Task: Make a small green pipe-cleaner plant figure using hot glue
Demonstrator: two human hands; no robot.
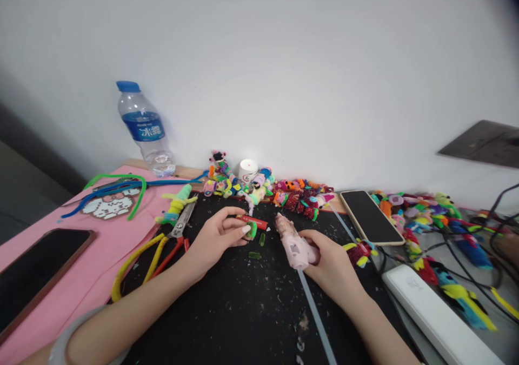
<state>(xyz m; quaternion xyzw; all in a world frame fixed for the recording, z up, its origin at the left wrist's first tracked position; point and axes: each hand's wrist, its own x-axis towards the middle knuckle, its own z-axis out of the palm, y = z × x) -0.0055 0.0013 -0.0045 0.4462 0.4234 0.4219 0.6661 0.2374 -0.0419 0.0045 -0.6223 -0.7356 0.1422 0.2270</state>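
Note:
Between the thumb and fingers of my left hand [221, 234] is a small green fuzzy piece [252, 230], like coiled pipe cleaner. My right hand [330, 262] is wrapped round a pale pink hot glue gun [292, 246]; its nozzle points away from me and a long glue stick [316, 313] trails out of its back. Just beyond my left fingers lies a red stick-like thing [253, 222] with small print. Two small green bits [254, 255] rest on the black mat [227, 322] between my hands. Left of my left hand are scissors [180, 232] with red and yellow handles.
Along the wall sit several pipe-cleaner figures [302, 194] and a white paper cup [247, 170]. A water bottle [144, 130] leans at the back left, near pink sheets [109, 240] and a dark phone [40, 273]. On the right are another phone [372, 217], a white power strip [438, 313] and black cables.

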